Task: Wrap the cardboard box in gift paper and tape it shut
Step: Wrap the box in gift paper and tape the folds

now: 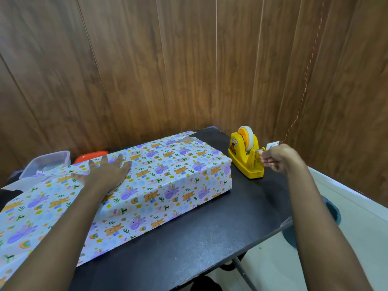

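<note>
The box (168, 175), covered in gift paper (31, 211) printed with bears and rainbows, lies on the black table (210, 232) just left of the yellow tape dispenser (246, 158). Its long axis runs from the near left to the far right, so one short end faces the dispenser. Loose paper trails off the other end. The left hand (109, 171) lies flat on top, fingers spread, pressing the paper down. The right hand (277, 158), fingers curled, pinches the tape (260, 151) at the dispenser's cutter. Far left of the dispenser, behind the box, sit a clear tub (46, 162) and a red lid (90, 157). Wood panelling (147, 70) backs the table.
</note>
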Available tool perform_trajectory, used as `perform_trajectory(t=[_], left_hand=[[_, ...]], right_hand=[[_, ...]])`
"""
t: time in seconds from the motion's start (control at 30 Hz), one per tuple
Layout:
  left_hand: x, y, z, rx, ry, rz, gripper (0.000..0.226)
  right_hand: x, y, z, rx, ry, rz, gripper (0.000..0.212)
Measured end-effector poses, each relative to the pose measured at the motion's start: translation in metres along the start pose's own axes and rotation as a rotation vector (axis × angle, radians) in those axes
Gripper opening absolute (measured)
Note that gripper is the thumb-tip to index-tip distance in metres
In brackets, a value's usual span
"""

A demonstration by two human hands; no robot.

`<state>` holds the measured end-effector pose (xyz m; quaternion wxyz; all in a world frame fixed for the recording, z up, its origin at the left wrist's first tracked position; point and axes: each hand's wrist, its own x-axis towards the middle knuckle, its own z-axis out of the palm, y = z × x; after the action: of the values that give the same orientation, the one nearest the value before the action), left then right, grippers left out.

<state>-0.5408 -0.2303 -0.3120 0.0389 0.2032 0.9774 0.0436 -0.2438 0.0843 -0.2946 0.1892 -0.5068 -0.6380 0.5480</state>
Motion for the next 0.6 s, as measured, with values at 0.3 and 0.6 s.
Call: perform_trajectory(t=[0.3, 0.6], left_hand=[[-0.003, 0.002, -0.001, -0.010, 0.012, -0.004, 0.065], [-0.003, 0.002, -0.001, -0.010, 0.012, -0.008, 0.065]], right_hand=[[0.003, 0.014, 0.009, 0.329, 0.013, -0.073, 0.022], [0.009, 0.021, 0.018, 0.486, -0.030, 0.016, 0.025]])
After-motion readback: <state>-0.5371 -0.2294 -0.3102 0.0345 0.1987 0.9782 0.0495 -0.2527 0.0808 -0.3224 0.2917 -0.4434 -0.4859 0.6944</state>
